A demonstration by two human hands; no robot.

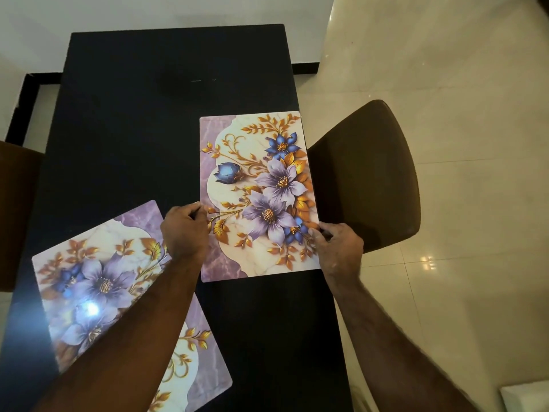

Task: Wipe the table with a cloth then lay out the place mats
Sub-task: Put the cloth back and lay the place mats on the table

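Note:
A floral place mat (255,179) with purple and blue flowers lies flat on the black table (133,114), along its right edge. My left hand (185,230) pinches the mat's left edge with curled fingers. My right hand (337,248) grips its right edge near the lower corner. A second floral mat (98,281) lies skewed at the table's lower left, partly under my left forearm. No cloth is in view.
A brown chair (365,179) stands close against the table's right side, next to the mat I hold. Another brown chair (15,215) shows at the left edge. Pale glossy floor tiles (460,84) spread to the right.

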